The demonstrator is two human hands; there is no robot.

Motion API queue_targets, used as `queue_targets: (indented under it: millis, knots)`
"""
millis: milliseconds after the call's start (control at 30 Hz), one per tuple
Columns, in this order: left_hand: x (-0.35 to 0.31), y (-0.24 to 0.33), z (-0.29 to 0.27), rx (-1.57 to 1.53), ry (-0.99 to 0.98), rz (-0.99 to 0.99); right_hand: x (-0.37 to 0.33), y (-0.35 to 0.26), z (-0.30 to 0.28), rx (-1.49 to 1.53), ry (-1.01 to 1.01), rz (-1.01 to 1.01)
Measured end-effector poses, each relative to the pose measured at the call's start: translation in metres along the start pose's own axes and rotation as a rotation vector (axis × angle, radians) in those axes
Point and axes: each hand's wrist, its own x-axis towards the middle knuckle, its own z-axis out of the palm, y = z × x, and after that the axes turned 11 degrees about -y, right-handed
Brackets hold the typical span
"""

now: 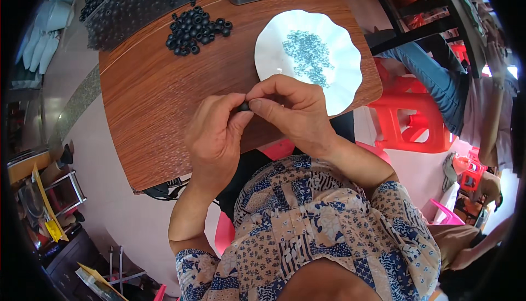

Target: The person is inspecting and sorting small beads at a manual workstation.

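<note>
One small black bead-like part (pixel 244 106) is pinched by left hand (pixel 213 131) and right hand (pixel 293 112), both nearly closed, above wood-grain table (pixel 148 103); loose black pieces (pixel 193 29) are heaped beyond, scalloped white plate (pixel 345 62) set right.

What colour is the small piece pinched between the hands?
The small piece looks black or nearly black; it shows best, though partly covered, in the head view.

table (pixel 148 109) with beads (pixel 194 31), plate (pixel 344 46), trays (pixel 139 24)
</note>
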Motion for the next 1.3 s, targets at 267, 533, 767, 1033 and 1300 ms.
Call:
queue_targets:
  millis: [267, 533, 767, 1033, 1300]
  knots:
    - [-0.014, -0.008, 0.009, -0.954, 0.054, -0.392, -0.011, 0.004, 0.002, -0.618, 0.048, -0.518]
    - [-0.014, 0.002, 0.023, -1.436, 0.111, -0.453, -0.016, 0.015, 0.023, -0.970, 0.057, -0.770]
    - [-0.013, -0.009, 0.028, -1.646, 0.097, -0.506, -0.023, -0.003, -0.005, -1.018, 0.082, -0.699]
    - [-0.016, -0.012, 0.034, -1.625, 0.042, -0.441, -0.023, 0.004, -0.063, -1.286, 0.165, -0.259]
    - [-0.019, -0.012, 0.035, -1.618, 0.011, -0.459, -0.012, 0.016, -0.061, -1.482, 0.058, -0.249]
